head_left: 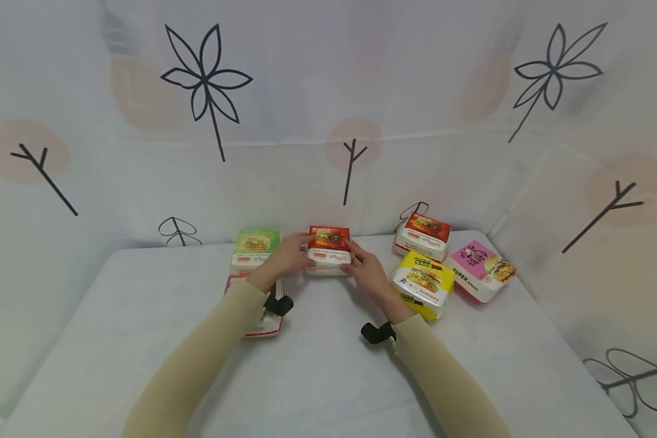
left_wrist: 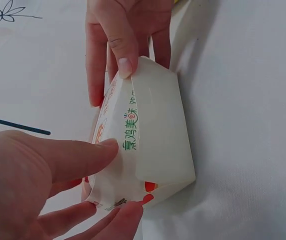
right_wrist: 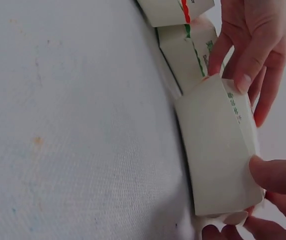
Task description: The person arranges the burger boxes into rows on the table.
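A red-topped burger box [head_left: 329, 246] with white sides sits at the back middle of the table, near the patterned cloth. My left hand [head_left: 289, 255] grips its left end, and my right hand [head_left: 368, 267] holds the right end. In the left wrist view the thumb of the left hand [left_wrist: 78, 160] lies along the upper front edge of the box, fingers around the end. The right wrist view shows the plain white front of the box [right_wrist: 218, 150] between both hands, with the right thumb [right_wrist: 273, 175] on the front edge.
At left stand a green burger box [head_left: 256, 243] and, closer to me, a red-and-white box [head_left: 265, 327] partly covered by my left forearm. On the right are another red box [head_left: 424, 234], a yellow box [head_left: 424, 283] and a pink box [head_left: 479, 267]. Patterned cloth [head_left: 285, 182] rises behind.
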{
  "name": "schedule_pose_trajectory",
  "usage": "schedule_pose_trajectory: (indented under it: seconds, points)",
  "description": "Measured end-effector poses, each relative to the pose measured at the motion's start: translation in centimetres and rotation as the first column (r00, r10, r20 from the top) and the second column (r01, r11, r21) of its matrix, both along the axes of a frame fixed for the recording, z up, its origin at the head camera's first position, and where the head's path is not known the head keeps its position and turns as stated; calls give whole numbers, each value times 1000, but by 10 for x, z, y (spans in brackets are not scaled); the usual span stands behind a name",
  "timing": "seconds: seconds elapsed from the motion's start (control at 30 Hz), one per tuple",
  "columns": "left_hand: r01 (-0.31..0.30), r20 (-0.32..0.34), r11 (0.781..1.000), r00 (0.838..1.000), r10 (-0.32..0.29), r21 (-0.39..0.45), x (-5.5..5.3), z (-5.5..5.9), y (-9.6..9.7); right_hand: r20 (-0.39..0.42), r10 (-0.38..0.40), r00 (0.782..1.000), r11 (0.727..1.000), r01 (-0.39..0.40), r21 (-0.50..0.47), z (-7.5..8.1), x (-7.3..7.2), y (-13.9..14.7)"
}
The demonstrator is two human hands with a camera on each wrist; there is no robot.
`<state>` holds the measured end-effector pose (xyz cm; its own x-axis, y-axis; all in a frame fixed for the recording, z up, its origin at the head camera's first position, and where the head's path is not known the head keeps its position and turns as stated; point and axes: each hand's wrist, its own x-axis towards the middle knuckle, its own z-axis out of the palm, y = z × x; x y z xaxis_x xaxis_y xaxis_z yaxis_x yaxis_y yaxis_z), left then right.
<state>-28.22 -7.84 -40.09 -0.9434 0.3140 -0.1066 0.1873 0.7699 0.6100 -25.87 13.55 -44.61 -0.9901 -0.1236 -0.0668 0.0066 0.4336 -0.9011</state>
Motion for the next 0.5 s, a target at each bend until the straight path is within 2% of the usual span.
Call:
schedule_pose_trajectory:
  seconds: [0.2,0.37,0.5]
  points:
    - [3,-32,1000,999,-4,-26,0,0,-2,-19,23,1000,999,-24,-26,-4,-4,2]
    - [34,-74,996,996,-40,-81,0,1,-3,-20,23,1000,999,-24,-47,-5,-7,0]
    - [45,-62,993,997,-52,-106,1,2,-3,-16,24,1000,998,-25,-49,-6,-9,-3]
